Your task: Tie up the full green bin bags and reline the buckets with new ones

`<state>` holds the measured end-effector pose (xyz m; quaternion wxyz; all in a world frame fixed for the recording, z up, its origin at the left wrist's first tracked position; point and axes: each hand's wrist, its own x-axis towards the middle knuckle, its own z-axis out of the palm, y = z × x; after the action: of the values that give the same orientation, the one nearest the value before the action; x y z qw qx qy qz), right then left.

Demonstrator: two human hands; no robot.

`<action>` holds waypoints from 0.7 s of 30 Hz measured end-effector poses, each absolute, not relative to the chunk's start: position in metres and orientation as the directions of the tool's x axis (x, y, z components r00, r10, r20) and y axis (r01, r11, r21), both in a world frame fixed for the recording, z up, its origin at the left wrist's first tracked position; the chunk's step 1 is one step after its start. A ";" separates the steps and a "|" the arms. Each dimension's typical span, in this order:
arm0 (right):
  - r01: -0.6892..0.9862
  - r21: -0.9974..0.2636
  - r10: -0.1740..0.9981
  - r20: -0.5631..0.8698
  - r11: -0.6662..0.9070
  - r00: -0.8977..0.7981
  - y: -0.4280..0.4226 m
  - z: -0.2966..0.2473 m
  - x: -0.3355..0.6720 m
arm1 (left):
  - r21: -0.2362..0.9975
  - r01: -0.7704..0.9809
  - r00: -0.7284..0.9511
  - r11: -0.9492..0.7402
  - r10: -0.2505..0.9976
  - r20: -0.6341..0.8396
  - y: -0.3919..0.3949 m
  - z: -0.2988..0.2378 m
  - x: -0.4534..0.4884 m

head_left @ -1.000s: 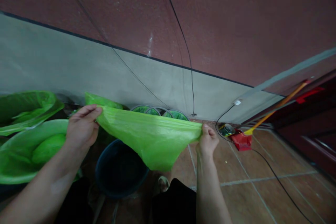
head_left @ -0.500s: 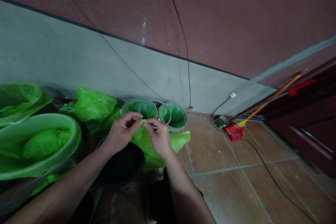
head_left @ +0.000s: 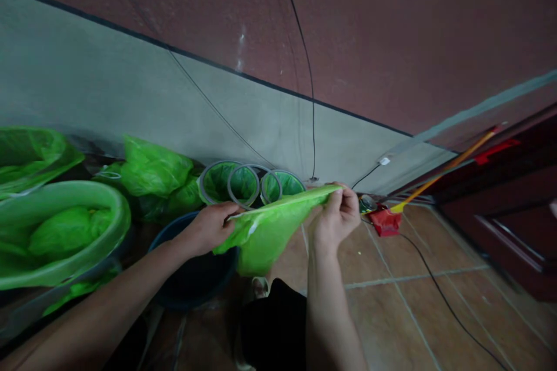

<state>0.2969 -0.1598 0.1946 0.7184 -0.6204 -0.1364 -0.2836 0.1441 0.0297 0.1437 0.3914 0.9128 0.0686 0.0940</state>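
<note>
A bright green plastic bag (head_left: 270, 226) hangs stretched between both hands above a dark blue bucket (head_left: 198, 269). My left hand (head_left: 211, 226) is closed on the bag's lower left edge, just over the bucket's rim. My right hand (head_left: 337, 214) pinches the bag's upper right edge, raised higher than the left. The bag's bottom droops toward the floor in front of my dark trouser leg (head_left: 274, 324).
Three small bins lined with green bags (head_left: 243, 182) stand against the wall. A large green-lined bin (head_left: 65, 232) and loose green bags (head_left: 152, 165) lie at left. A red dustpan (head_left: 385, 221), an orange-handled broom (head_left: 448, 171) and a black cable (head_left: 448, 301) cross the tiled floor at right.
The hands, apart a second ago, came together at the bag's edge, then drew apart again; the right hand now holds its edge higher and further right.
</note>
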 end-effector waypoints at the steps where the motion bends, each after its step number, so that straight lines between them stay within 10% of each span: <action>1: 0.594 -0.802 -0.284 0.557 0.062 0.781 -0.165 0.197 0.300 | 0.680 0.082 0.971 -0.728 0.211 0.109 0.031 0.140 0.145; 11: 0.677 -0.733 -0.496 0.613 -0.067 0.615 -0.203 0.215 0.317 | 0.280 0.466 0.868 -0.839 0.496 0.041 0.051 0.135 0.140; 15: 0.637 -0.764 -0.539 0.580 -0.101 0.611 -0.217 0.209 0.326 | 0.565 0.551 0.763 -0.614 0.644 -0.044 0.071 0.142 0.139; 18: 0.593 -0.801 -0.552 0.533 -0.084 0.641 -0.224 0.199 0.334 | 0.903 0.424 0.680 -0.067 0.683 -0.269 0.083 0.148 0.139; 21: 0.539 -0.835 -0.547 0.504 -0.109 0.669 -0.226 0.186 0.338 | 0.896 0.270 0.661 0.353 0.608 -0.439 0.087 0.155 0.138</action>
<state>0.3382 -0.2260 0.1859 0.6673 -0.6238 0.0030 -0.4068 0.1384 0.0870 0.1549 0.7218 0.5564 0.3946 0.1170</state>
